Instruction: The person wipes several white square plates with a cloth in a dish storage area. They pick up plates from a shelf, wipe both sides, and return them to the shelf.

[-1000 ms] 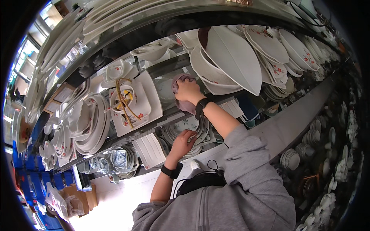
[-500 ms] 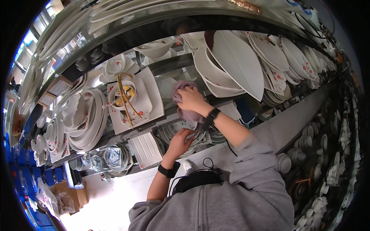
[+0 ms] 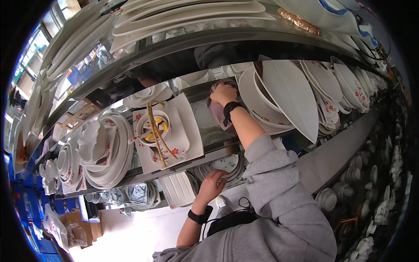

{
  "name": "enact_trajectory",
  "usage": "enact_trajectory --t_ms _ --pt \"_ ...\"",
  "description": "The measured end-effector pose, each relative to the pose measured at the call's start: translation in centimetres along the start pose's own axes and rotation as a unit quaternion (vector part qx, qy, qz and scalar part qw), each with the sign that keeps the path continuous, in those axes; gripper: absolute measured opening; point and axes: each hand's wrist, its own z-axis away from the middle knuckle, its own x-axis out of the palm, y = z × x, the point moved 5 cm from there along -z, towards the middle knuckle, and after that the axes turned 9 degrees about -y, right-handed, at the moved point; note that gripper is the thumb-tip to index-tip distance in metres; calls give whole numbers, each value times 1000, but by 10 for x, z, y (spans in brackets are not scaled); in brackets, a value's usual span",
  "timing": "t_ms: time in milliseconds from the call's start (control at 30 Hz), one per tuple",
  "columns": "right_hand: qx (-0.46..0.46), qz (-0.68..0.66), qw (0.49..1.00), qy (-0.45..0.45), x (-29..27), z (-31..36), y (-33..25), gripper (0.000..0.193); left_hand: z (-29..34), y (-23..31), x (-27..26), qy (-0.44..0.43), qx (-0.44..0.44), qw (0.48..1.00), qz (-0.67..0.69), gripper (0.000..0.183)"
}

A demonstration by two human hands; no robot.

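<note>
A mauve cloth (image 3: 217, 114) is bunched under my right hand (image 3: 224, 94), whose fingers close around it. That hand presses toward the back of a dark glass shelf (image 3: 209, 147), in the gap between two groups of dishes. Left of the gap stands a square white plate (image 3: 190, 126) bearing a flowered bowl (image 3: 169, 127) and brown sticks. Large white bowls and a leaf-shaped plate (image 3: 291, 96) are to its right. My left hand (image 3: 211, 187) hovers low before the shelf with loosely bent fingers, beside a striped-rim dish (image 3: 238, 168) on the lower level; no held thing is visible.
Stacked oval plates (image 3: 104, 174) stand at the left. Long white platters (image 3: 192, 19) lie on the shelf above. A ribbed white tray (image 3: 176, 190) leans at the lower shelf. Several stacked bowls (image 3: 326, 200) line the right side, and a cardboard box (image 3: 94, 223) sits at lower left.
My right hand has pushed the cloth farther back along the shelf, closer to the large bowls. The view has shifted, and my left hand stays near the striped-rim dish.
</note>
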Motion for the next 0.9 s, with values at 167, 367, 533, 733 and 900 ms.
enact_trajectory --t_ms 167,367,533,733,900 --pt "-28 -22 998 -44 -7 5 5 45 -4 1 -12 -13 -7 1000 8 19" --pt "-259 38 965 -28 20 13 -29 51 2 9 -20 -2 -14 1000 1 18" --pt "-339 32 938 -69 30 40 -45 48 16 16 -23 23 -20 999 -25 18" --pt "-351 61 930 -88 26 93 -8 49 21 30 -11 24 -2 999 -32 18" --pt "-358 58 925 -116 29 152 21 53 31 41 6 28 12 999 -24 18"
